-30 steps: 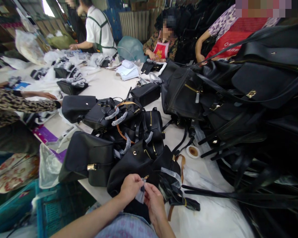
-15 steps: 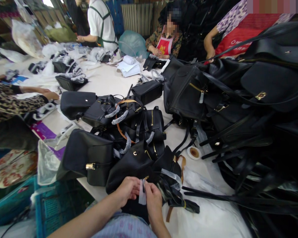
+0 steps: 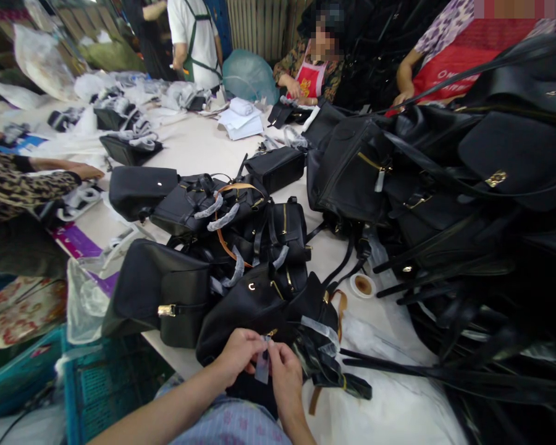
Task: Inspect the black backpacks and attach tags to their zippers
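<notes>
Both hands work at the near edge of the table point(image 3: 199, 148), low centre of the head view. Left hand point(image 3: 239, 353) and right hand point(image 3: 283, 371) meet over a small translucent plastic strip point(image 3: 262, 366), fingertips of each pinched onto it, left from the left edge, right from the right. The strip hangs at a gold zipper pull point(image 3: 271, 334) on the black bag point(image 3: 248, 309) that lies against the person's lap; whether the strip is already wrapped round the pull or only held beside it cannot be told, the fingers cover that spot. Just right of the bag lies a bundle of dark straps point(image 3: 327, 364) with more film on them, and behind it a heap of small black bags point(image 3: 241, 228). A big pile of larger black bags point(image 3: 445, 185) fills the right side. A small dish point(image 3: 362, 284) sits on the table between the heaps. Co-workers sit at the far end and a patterned sleeve point(image 3: 23, 185) reaches in from the left. Risks, as a judgement: the film is thin and slick, so it could slip from the pinch or tear if pulled unevenly; the bag overhangs the table edge and could slide off toward the blue crate point(image 3: 106, 383) below.
</notes>
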Available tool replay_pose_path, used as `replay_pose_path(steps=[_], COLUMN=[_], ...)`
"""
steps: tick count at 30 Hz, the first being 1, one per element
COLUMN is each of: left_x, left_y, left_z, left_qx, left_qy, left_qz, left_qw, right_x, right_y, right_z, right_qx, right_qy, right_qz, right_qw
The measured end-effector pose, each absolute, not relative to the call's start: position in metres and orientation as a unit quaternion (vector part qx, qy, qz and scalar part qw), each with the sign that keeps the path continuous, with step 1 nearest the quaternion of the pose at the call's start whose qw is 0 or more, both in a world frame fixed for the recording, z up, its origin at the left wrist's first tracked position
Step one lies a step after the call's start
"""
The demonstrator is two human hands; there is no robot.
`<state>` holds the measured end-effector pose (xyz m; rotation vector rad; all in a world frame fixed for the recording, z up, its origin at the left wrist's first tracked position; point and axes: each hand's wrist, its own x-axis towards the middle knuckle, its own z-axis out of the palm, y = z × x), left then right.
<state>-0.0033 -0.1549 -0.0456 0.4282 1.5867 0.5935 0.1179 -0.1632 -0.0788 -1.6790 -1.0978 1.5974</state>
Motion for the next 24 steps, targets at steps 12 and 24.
replay_pose_path(steps=[12,24], left_x=[-0.004,-0.013], left_y=[-0.155,-0.155], left_z=[-0.052,-0.049], left_qx=[0.244,0.124], left_qy=[0.722,0.630], left_qz=[0.255,0.292], left_qw=[0.596,0.709], right_x=[0.119,0.122], right_y=[-0.166,-0.164], right_z=[-0.089,-0.096], right_qx=[-0.620,-0.605], right_qy=[-0.368,-0.374], right_qz=[0.628,0.642], right_qw=[0.294,0.286])
